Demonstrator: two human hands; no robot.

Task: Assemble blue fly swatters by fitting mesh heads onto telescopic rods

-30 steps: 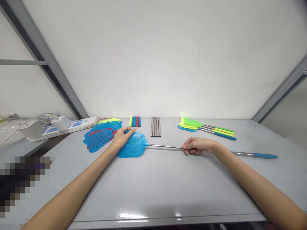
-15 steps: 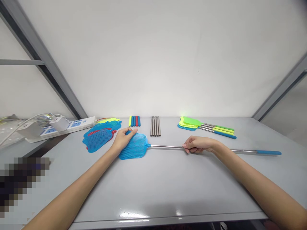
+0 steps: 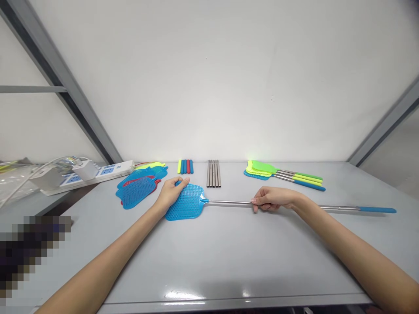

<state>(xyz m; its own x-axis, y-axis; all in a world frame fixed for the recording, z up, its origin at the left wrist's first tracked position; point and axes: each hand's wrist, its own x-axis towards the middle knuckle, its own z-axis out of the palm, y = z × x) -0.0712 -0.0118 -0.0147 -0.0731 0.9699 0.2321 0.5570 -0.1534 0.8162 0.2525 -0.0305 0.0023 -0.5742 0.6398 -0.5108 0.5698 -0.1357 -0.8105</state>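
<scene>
A blue fly swatter (image 3: 187,205) with a long extended metal rod lies across the front of the table, its blue handle far to the right. My left hand (image 3: 173,192) is closed on the far left edge of the mesh head, thumb on top. Around the middle of the rod, the fingers of my right hand (image 3: 270,199) are pinched. Left of my left hand lies a pile of loose swatter heads (image 3: 139,192) in blue, red and yellow. Beyond my hands are several coloured handle grips (image 3: 185,166) and several short metal rods (image 3: 214,173) in rows.
Several whole swatters (image 3: 284,175), green, yellow and blue, lie stacked at the back right. A white power strip (image 3: 111,171) with plugged-in adapters and cables runs along the left side. Grey metal posts (image 3: 81,113) frame the table (image 3: 229,261), and a white wall stands behind.
The blue handle end reaches slightly farther right from my right hand than before, so the rod looks a bit longer. Both hands keep their hold; the whole view has shifted slightly.
</scene>
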